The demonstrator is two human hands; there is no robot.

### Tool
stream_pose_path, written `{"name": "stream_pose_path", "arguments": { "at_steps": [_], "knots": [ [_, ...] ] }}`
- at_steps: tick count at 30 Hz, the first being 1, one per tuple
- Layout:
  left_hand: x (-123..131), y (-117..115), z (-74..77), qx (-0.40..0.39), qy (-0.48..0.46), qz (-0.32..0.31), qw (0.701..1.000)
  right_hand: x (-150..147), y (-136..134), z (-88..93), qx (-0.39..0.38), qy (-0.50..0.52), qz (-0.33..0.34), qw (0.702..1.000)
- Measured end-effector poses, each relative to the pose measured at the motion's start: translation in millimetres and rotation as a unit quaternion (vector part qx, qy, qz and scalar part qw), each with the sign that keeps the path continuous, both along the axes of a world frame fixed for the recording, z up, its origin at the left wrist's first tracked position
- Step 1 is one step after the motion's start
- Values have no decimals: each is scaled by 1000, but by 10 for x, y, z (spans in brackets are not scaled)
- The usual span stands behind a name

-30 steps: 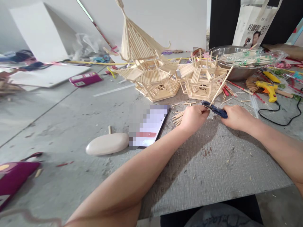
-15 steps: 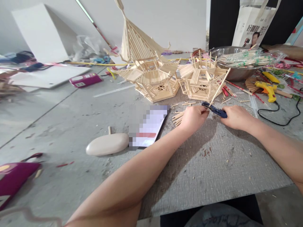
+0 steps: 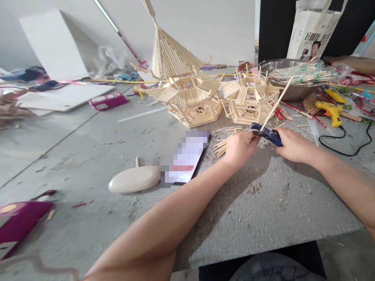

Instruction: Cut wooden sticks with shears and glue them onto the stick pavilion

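My left hand [image 3: 239,147] is closed, its fingertips pinching the lower end of a thin wooden chopstick [image 3: 277,103] that slants up to the right. My right hand [image 3: 294,144] is wrapped round the handles of a dark blue cutter [image 3: 268,134]. The cutter's jaws lie at the chopstick's lower end, right beside my left fingertips. Part of the jaws is hidden by those fingers. Several short cut sticks [image 3: 220,147] lie just left of my left hand. Behind the hands stand a small stick-built model [image 3: 249,101] and a taller one with a pointed roof [image 3: 187,95].
A phone [image 3: 186,156] and a pale oval object [image 3: 134,179] lie left of my forearm. At the right are a yellow glue gun [image 3: 331,111] with a black cord and a metal bowl [image 3: 295,91] holding bagged chopsticks. Purple boxes [image 3: 108,101] lie at left.
The chopstick's upper end has shifted slightly up and right. The cutter has turned a little in my right hand, and its handles look wider apart. My left hand has barely moved.
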State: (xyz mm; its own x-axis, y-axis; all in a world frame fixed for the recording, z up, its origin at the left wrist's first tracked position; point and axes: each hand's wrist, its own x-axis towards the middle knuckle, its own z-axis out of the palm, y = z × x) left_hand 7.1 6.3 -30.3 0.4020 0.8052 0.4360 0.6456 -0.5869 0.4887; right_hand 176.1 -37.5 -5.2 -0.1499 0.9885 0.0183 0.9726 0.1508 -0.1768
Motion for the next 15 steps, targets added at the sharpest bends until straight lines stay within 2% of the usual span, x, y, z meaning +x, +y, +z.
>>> {"name": "stream_pose_path", "arguments": {
  "at_steps": [5, 15],
  "knots": [
    [2, -8, 2, 0, -32, -15, 999, 37, 21, 30, -26, 48, 19, 998],
    [11, 42, -32, 38, -27, -19, 999, 2, 12, 57, -54, 81, -7, 995]
  ]
}}
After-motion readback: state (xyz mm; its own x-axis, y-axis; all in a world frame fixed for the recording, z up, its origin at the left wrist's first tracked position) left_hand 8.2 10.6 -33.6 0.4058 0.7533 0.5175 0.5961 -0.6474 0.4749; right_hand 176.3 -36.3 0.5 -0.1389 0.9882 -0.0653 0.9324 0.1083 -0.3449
